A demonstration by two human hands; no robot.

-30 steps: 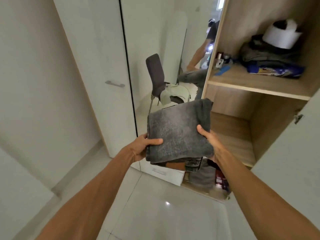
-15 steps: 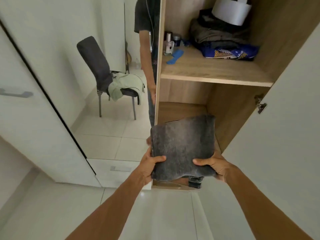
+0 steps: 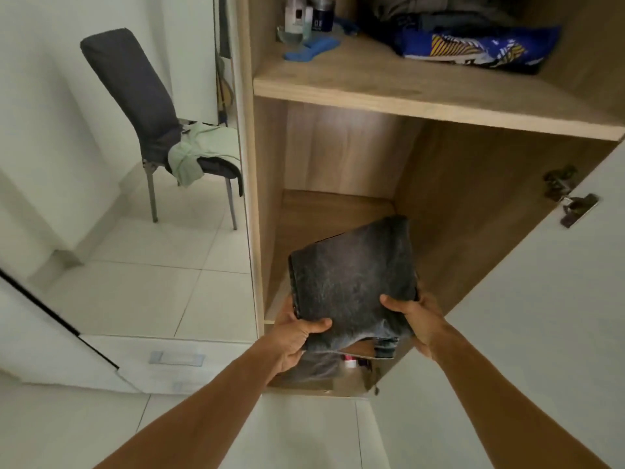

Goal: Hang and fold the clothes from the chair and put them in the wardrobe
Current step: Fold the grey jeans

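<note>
Gripping near-left edge of folded dark grey jeans [image 3: 351, 286] with left hand [image 3: 292, 338], thumb lying on top, fingers curled underneath. Gripping near-right edge with right hand [image 3: 419, 319] the same way. Holding jeans roughly flat at the mouth of the open wardrobe [image 3: 456, 214], far edge reaching in over the lower shelf [image 3: 324, 211]; contact with that shelf: cannot tell. Noting upper shelf [image 3: 406, 93] above, carrying a blue patterned garment [image 3: 473, 50] under darker folded clothes, bottles [image 3: 297, 18] and a blue object [image 3: 311, 49] at its left end. Noting dark grey chair [image 3: 135, 96] left of wardrobe, well apart, bearing a pale green garment [image 3: 203, 147] draped over its seat.
</note>
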